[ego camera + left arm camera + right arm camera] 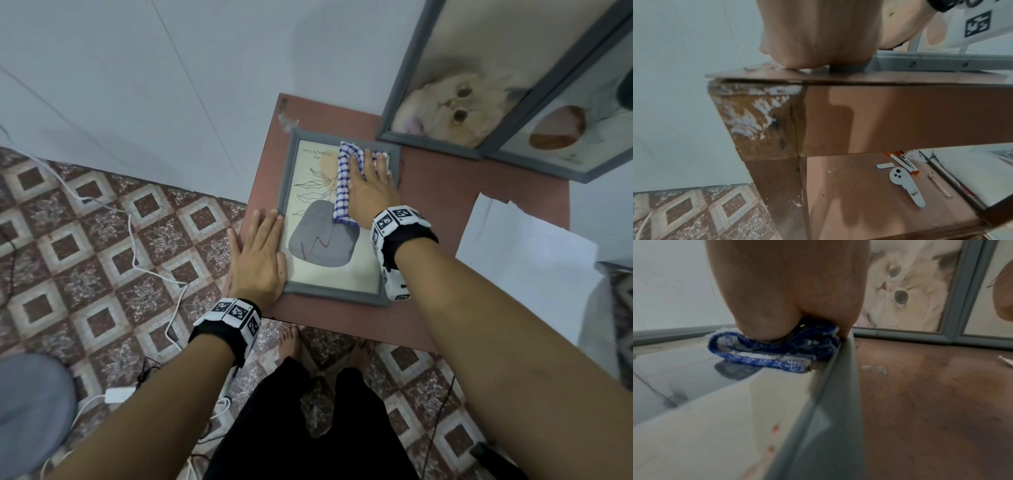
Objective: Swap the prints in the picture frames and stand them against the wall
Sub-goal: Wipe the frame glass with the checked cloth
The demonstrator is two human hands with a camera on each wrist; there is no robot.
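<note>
A grey picture frame point(291, 164) with a vase-and-leaves print lies flat on the brown table point(445, 212). My right hand point(371, 181) lies flat on a blue-and-white checked cloth point(344, 185), pressing it onto the glass near the frame's far right corner. In the right wrist view the cloth point(774, 360) bunches under the palm beside the frame's rail point(818, 402). My left hand point(260, 253) rests flat with straight fingers on the frame's left edge and the table. Two more grey frames lean on the wall: a cat print point(452, 106) and an orange-shape print point(561, 137).
White paper sheets point(527, 253) lie at the table's right edge. A lower shelf holds markers point(904, 164) and a white remote point(904, 185). White cables point(137, 246) and a power strip run over the patterned floor to the left. My bare feet stand by the table's front.
</note>
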